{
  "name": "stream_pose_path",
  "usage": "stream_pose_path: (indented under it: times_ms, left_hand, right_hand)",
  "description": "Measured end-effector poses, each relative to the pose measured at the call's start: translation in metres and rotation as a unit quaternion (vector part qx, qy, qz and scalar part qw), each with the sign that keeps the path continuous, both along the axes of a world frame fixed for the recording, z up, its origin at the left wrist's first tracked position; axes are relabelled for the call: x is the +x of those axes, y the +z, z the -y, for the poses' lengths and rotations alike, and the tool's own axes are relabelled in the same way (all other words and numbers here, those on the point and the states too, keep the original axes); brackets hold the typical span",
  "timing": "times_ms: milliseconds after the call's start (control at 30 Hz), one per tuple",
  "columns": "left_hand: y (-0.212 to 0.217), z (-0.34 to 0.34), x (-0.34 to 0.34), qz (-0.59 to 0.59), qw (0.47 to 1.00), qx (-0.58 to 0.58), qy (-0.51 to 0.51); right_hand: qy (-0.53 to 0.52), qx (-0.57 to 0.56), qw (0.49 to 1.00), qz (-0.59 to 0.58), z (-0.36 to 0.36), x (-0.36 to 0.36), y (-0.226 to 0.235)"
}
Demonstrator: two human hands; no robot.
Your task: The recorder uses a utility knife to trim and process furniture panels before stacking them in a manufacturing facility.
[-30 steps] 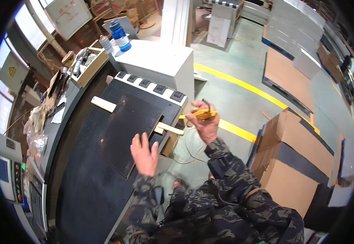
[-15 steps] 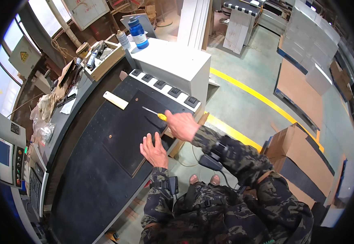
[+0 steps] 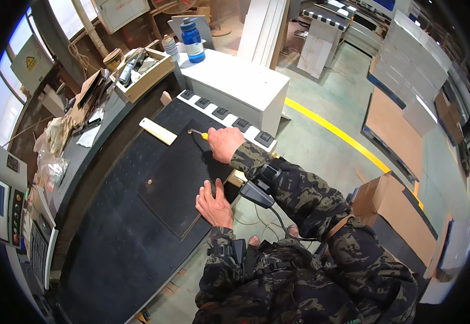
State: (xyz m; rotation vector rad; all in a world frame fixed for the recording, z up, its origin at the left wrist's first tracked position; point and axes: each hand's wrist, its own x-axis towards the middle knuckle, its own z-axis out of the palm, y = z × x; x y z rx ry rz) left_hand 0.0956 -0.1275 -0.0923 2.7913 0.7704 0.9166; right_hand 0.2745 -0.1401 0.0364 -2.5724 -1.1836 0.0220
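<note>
Since half a second ago the right hand (image 3: 225, 144) has carried the screwdriver (image 3: 205, 136) farther over the dark panel (image 3: 173, 162), so that its tip, then short of the small brown spot (image 3: 190, 131) at the panel's 12 o'clock, now appears right at it. Reckoned from the panel's middle, with 12 at the top of the view, the right hand is at 2 o'clock, curled shut around the yellow handle. The left hand (image 3: 216, 205) lies at 4 o'clock over the panel's edge, fingers loosely spread, grasping nothing; how hard it presses I cannot tell. The panel lies on the black bench (image 3: 105, 243), a second brown spot (image 3: 150, 182) at its 9. A pale strip (image 3: 158, 132) sits at 11, just beside the panel, and a wooden block (image 3: 237, 178) pokes out at 3. Farther off, a white cabinet (image 3: 235, 81) stands at 1, a blue bottle (image 3: 193, 43) on it at 12, and a cardboard box (image 3: 372, 197) at 3.
</note>
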Motion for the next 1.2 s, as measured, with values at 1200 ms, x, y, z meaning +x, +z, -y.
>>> stream_pose_path:
  times_ms: [1200]
  left_hand:
    - [0.005, 0.0, -0.002, 0.091, 0.995, -0.03, 0.035]
  right_hand:
    - [0.324, 0.007, 0.891, -0.317, 0.135, 0.038, 0.033]
